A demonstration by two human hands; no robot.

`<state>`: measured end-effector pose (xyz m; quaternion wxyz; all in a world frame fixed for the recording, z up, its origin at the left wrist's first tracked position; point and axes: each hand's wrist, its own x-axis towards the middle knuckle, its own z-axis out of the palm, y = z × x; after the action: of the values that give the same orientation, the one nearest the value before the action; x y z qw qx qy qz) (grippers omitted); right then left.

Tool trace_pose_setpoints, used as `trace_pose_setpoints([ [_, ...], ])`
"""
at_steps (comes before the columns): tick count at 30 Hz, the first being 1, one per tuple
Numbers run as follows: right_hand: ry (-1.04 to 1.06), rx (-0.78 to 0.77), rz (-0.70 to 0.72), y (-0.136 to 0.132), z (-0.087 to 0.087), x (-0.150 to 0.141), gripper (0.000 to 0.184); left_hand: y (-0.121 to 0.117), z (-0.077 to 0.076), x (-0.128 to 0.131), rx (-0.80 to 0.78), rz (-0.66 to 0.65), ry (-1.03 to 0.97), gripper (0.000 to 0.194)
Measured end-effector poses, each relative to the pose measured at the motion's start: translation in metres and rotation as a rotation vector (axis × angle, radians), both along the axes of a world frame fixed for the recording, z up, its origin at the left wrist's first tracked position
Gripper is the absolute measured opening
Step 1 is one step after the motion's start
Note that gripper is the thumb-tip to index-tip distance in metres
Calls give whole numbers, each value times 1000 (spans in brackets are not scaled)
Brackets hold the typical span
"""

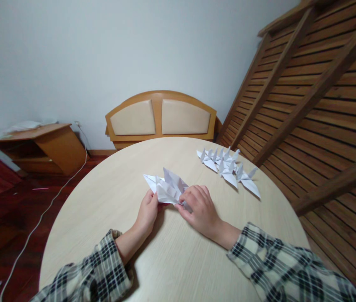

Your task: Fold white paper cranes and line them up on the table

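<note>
A partly folded white origami paper (169, 189), with several pointed flaps standing up, is held between my two hands above the round table (108, 184). My left hand (148, 212) pinches its left lower edge, thumb on the near side. On the right side, my right hand (199, 209) grips the near right edge with thumb and bent fingers, hiding that part of the paper. Beyond my right hand, several folded white paper cranes (228, 174) stand grouped at the table's far right.
A wooden headboard (158, 117) with padded panels stands behind the table. Slatted wooden panelling (316, 100) leans along the right. At left are a low wooden desk (56, 147) with papers on top and a white cable (44, 214) along the dark red floor.
</note>
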<state>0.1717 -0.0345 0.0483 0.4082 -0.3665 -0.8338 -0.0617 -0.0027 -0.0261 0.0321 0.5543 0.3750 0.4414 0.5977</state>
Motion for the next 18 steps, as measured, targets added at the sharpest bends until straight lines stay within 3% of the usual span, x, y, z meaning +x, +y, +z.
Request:
trace_pose_setpoints([
  [3,-56,49,25,0,2,2,4,-2,3,1,-1,4,-8,22],
  [11,-206,192,104,-1,5,7,20,-1,0,0,-4,-9,-30,18],
  [15,-106,154,239,-4,7,9,6,2,-2,-1,-20,-30,-69,19],
  [18,60,49,204,-2,4,11,10,2,-1,-1,-45,-38,-84,21],
])
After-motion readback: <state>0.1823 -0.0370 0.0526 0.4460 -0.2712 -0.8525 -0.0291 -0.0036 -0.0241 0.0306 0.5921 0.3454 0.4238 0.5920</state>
